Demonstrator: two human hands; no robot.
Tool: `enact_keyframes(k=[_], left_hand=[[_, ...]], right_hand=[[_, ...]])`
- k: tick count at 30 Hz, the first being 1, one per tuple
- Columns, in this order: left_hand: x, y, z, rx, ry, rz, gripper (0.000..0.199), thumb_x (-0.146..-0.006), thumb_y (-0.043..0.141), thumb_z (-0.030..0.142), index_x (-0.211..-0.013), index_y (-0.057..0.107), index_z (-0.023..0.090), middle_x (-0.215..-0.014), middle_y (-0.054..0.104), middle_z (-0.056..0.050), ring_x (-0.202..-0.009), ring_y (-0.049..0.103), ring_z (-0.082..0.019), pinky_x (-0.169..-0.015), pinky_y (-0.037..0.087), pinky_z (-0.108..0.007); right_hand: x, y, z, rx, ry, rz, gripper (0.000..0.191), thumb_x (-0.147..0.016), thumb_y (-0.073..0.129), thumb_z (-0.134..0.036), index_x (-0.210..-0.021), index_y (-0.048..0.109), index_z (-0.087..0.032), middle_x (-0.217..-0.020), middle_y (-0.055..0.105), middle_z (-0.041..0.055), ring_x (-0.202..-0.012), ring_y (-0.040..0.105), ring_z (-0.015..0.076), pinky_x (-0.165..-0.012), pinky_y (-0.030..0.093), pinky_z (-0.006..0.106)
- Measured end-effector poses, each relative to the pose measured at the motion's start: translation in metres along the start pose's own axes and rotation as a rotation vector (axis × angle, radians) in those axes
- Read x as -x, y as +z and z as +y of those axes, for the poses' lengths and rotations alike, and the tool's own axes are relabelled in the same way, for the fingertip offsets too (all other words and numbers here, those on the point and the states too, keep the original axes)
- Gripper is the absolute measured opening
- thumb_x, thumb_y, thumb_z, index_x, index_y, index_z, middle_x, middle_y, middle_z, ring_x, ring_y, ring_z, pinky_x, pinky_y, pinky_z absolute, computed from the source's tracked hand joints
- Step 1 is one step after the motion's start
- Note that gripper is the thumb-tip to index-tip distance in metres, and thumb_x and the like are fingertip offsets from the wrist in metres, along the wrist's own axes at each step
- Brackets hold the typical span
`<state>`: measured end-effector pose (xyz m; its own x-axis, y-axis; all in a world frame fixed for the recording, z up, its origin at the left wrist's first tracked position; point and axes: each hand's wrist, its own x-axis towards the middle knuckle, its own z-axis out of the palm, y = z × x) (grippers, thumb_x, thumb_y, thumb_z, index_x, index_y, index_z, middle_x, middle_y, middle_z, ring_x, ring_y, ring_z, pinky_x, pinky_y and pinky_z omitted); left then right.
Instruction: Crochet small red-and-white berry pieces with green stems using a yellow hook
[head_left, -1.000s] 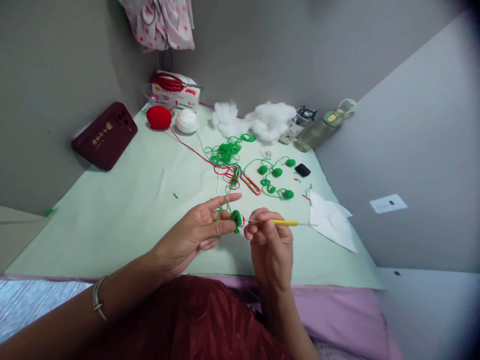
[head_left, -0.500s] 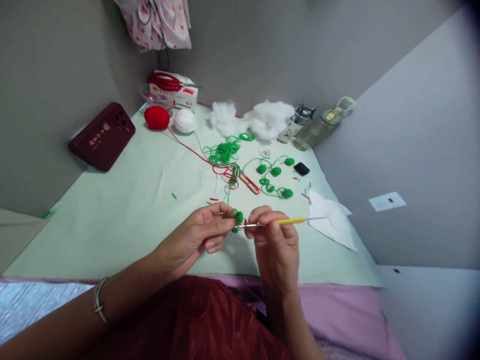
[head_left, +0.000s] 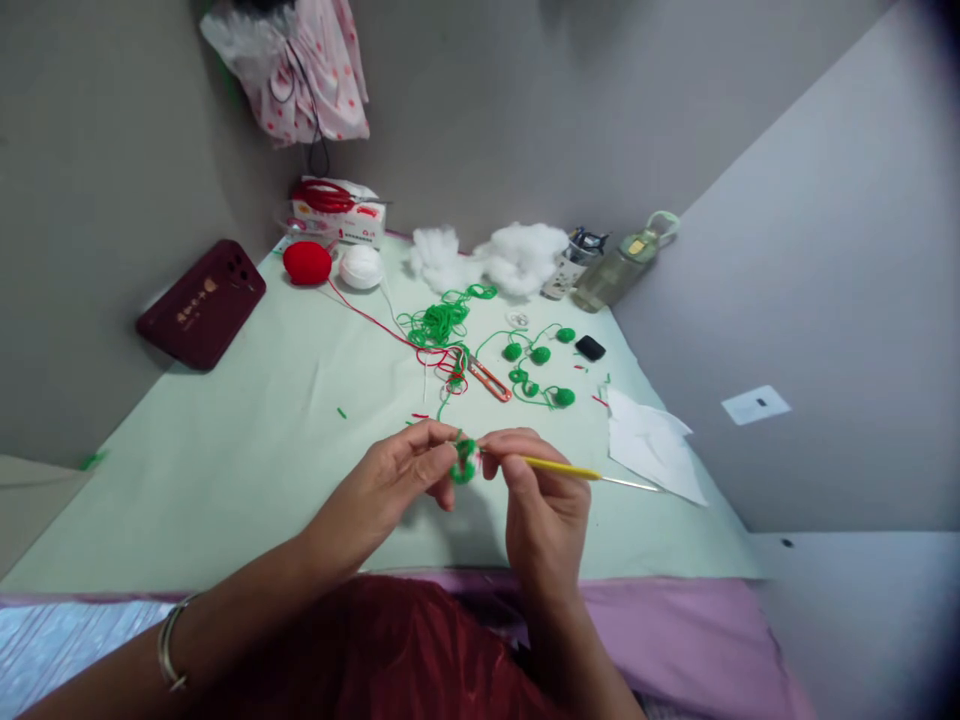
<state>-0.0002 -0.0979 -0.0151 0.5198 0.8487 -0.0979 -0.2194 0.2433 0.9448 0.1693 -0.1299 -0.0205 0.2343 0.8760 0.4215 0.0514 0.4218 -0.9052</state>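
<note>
Between the fingertips of my left hand (head_left: 409,468) is a small green, white and red crochet piece (head_left: 465,462), curled so its round green edge shows. My right hand (head_left: 544,490) is closed on a yellow-handled crochet hook (head_left: 562,467); its fingertips are beside the piece, and the hook's front tip is hidden there. A green strand runs from the piece up toward the tangled green yarn (head_left: 439,322). Orange snips (head_left: 490,380) lie beyond my hands, next to loops of red and white yarn.
Red yarn ball (head_left: 307,263), white yarn ball (head_left: 362,268) and white stuffing (head_left: 521,258) are at the back. Small green crocheted balls (head_left: 540,355), a black item (head_left: 590,348) and white paper (head_left: 652,450) are right. A maroon phone (head_left: 204,305) leans left; a bottle (head_left: 619,268) stands back right.
The crochet piece has turned, showing its rounded green edge. The hook's rear end has tilted downward. The camera view has shifted, so the table's back items appear lower.
</note>
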Motion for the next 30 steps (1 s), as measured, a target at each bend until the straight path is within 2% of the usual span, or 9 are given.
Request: enact_keyframes(k=[3, 9, 11, 13, 15, 17, 20, 23, 30], left_hand=[[-0.002, -0.002, 0.009, 0.019, 0.009, -0.043, 0.031, -0.101, 0.063, 0.049, -0.098, 0.074, 0.02, -0.091, 0.069, -0.003, -0.078, 0.065, -0.017, -0.083, 0.05, -0.032], [-0.013, -0.005, 0.029, 0.025, -0.018, -0.174, 0.024, -0.092, 0.078, 0.04, -0.082, 0.075, 0.019, -0.078, 0.068, 0.0, -0.069, 0.066, -0.014, -0.072, 0.055, -0.027], [-0.017, -0.01, 0.035, 0.066, 0.012, -0.137, 0.025, -0.089, 0.081, 0.04, -0.077, 0.074, 0.018, -0.074, 0.067, 0.0, -0.067, 0.064, -0.013, -0.069, 0.056, -0.024], [-0.02, -0.017, 0.042, 0.164, 0.044, -0.033, 0.027, -0.086, 0.085, 0.038, -0.073, 0.073, 0.017, -0.072, 0.065, 0.0, -0.065, 0.06, -0.011, -0.063, 0.055, -0.02], [-0.022, -0.024, 0.05, 0.299, 0.064, 0.089, 0.026, -0.084, 0.087, 0.034, -0.072, 0.071, 0.016, -0.073, 0.064, -0.001, -0.062, 0.057, -0.01, -0.056, 0.053, -0.017], [-0.023, -0.031, 0.058, 0.447, 0.066, 0.181, 0.022, -0.084, 0.086, 0.024, -0.074, 0.069, 0.015, -0.074, 0.064, -0.001, -0.058, 0.054, -0.008, -0.052, 0.052, -0.016], [-0.022, -0.038, 0.066, 0.608, 0.068, 0.259, 0.014, -0.09, 0.074, 0.011, -0.078, 0.068, 0.012, -0.074, 0.062, -0.001, -0.053, 0.051, -0.005, -0.049, 0.051, -0.014], [-0.021, -0.041, 0.07, 0.695, 0.063, 0.303, 0.025, -0.099, 0.053, 0.006, -0.077, 0.064, 0.012, -0.073, 0.06, -0.003, -0.051, 0.052, -0.005, -0.047, 0.05, -0.013], [-0.019, -0.043, 0.07, 0.751, 0.04, 0.367, 0.044, -0.107, 0.027, 0.007, -0.079, 0.061, 0.012, -0.073, 0.059, -0.005, -0.048, 0.054, -0.006, -0.045, 0.049, -0.014]], right_hand=[[-0.001, 0.002, -0.011, 0.068, -0.071, -0.073, 0.013, -0.097, 0.07, -0.024, -0.097, 0.083, -0.028, -0.086, 0.077, 0.0033, -0.075, 0.067, 0.0172, -0.07, 0.057, 0.034], [-0.026, -0.011, -0.022, 0.197, -0.195, -0.288, 0.02, -0.097, 0.07, -0.02, -0.111, 0.08, -0.03, -0.095, 0.072, 0.0043, -0.087, 0.068, 0.0175, -0.073, 0.058, 0.032], [-0.049, -0.023, -0.017, 0.289, -0.213, -0.504, 0.031, -0.094, 0.075, -0.025, -0.125, 0.074, -0.031, -0.1, 0.073, 0.003, -0.089, 0.068, 0.0177, -0.079, 0.059, 0.034], [-0.076, -0.034, -0.005, 0.548, -0.162, -0.609, 0.028, -0.1, 0.067, -0.028, -0.128, 0.069, -0.027, -0.112, 0.073, 0.0057, -0.092, 0.069, 0.0177, -0.085, 0.059, 0.035], [-0.1, -0.041, 0.012, 1.091, -0.026, -0.636, 0.027, -0.106, 0.054, -0.027, -0.132, 0.064, -0.025, -0.118, 0.07, 0.0071, -0.099, 0.068, 0.0177, -0.088, 0.056, 0.033], [-0.118, -0.042, 0.033, 1.261, 0.051, -0.636, 0.027, -0.104, 0.053, -0.019, -0.128, 0.065, -0.016, -0.118, 0.069, 0.015, -0.107, 0.067, 0.0256, -0.087, 0.054, 0.037], [-0.128, -0.04, 0.058, 1.392, 0.106, -0.669, 0.025, -0.102, 0.048, -0.013, -0.116, 0.068, -0.011, -0.118, 0.067, 0.0207, -0.113, 0.064, 0.0307, -0.088, 0.051, 0.037], [-0.128, -0.041, 0.066, 1.477, 0.141, -0.682, 0.031, -0.102, 0.039, -0.01, -0.119, 0.066, -0.01, -0.124, 0.064, 0.0225, -0.116, 0.064, 0.0309, -0.088, 0.049, 0.037], [-0.114, -0.063, 0.031, 1.554, 0.191, -0.66, 0.04, -0.103, 0.036, -0.015, -0.135, 0.059, -0.016, -0.119, 0.07, 0.0163, -0.102, 0.069, 0.0261, -0.081, 0.045, 0.033]])
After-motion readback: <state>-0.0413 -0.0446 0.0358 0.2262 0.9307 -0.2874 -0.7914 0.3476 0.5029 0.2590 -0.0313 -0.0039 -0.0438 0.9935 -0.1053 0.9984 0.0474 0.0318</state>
